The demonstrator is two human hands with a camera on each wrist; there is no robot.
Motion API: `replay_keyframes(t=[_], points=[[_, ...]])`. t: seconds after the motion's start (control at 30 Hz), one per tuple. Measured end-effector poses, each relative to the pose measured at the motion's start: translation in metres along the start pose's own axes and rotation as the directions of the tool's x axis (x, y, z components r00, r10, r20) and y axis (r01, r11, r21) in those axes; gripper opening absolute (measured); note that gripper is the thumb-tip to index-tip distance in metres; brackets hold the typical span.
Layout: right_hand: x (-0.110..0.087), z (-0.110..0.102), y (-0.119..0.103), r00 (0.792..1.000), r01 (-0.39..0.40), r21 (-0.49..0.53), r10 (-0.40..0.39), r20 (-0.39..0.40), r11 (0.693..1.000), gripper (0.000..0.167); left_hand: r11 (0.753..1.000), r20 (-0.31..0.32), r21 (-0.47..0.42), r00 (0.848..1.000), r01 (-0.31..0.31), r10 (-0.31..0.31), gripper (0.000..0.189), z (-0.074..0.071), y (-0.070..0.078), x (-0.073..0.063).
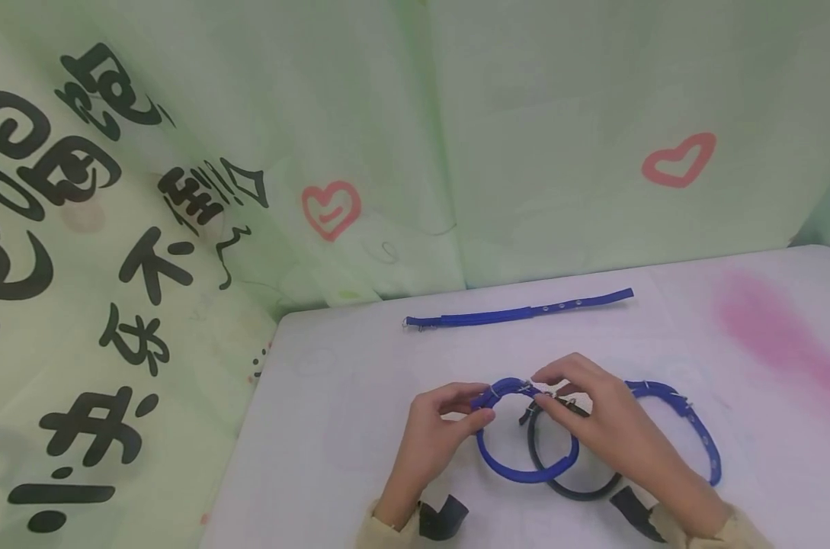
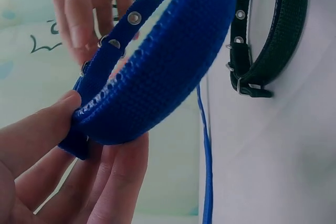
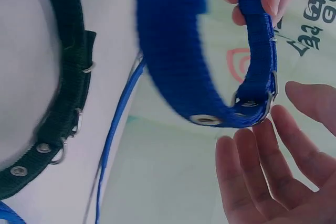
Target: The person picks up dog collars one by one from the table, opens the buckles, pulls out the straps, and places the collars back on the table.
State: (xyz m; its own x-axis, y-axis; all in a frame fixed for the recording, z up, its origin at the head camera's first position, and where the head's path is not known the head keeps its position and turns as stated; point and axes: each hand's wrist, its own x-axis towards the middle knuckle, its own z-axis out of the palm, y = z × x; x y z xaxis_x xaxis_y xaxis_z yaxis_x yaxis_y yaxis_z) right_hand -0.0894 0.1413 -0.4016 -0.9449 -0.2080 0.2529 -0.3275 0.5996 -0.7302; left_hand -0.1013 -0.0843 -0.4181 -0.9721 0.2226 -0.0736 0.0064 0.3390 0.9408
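A blue webbing collar [image 1: 528, 476] with metal eyelets and a buckle [image 3: 269, 101] is fastened into a loop and raised over the table. My left hand [image 1: 437, 424] pinches it at the left side, thumb on one face and fingers behind, as the left wrist view shows. My right hand [image 1: 610, 415] is at the buckle; in the right wrist view its fingertips [image 3: 266, 125] are right at the band's underside, while the thumb stands apart. Behind the loop, a dark green collar [image 1: 579, 496], also buckled into a ring, lies on the table, partly hidden by the right hand.
Right of the right hand, another blue collar [image 1: 704, 442] lies curved on the table [image 1: 332, 473]. A blue collar [image 1: 490, 316] is stretched out flat near the back edge. A curtain [image 1: 538, 91] with hearts and black lettering hangs behind and to the left.
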Motion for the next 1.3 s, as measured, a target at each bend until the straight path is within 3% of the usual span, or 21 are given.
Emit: replay_keyframes(t=[0.23, 0.57, 0.97, 1.3], points=[[0.005, 0.001, -0.011, 0.999, 0.031, -0.003, -0.031, 0.031, 1.0, 0.023, 0.999, 0.028, 0.035, 0.999, -0.017, 0.016, 0.031, 0.005, 0.005, 0.001], [0.006, 0.004, -0.014, 0.989, 0.146, -0.009, -0.146, -0.032, 0.989, 0.019, 0.996, 0.06, 0.05, 0.996, -0.073, 0.07, 0.034, 0.008, 0.01, 0.0], [0.004, 0.003, -0.015, 0.998, 0.056, 0.086, -0.056, 0.001, 0.995, 0.015, 0.988, 0.117, 0.1, 0.987, -0.121, 0.109, 0.031, 0.007, 0.016, -0.005], [0.005, 0.0, -0.017, 0.998, -0.049, 0.091, 0.046, 0.03, 0.995, 0.011, 0.993, 0.089, 0.103, 0.994, -0.065, 0.056, 0.032, 0.009, 0.014, -0.006]])
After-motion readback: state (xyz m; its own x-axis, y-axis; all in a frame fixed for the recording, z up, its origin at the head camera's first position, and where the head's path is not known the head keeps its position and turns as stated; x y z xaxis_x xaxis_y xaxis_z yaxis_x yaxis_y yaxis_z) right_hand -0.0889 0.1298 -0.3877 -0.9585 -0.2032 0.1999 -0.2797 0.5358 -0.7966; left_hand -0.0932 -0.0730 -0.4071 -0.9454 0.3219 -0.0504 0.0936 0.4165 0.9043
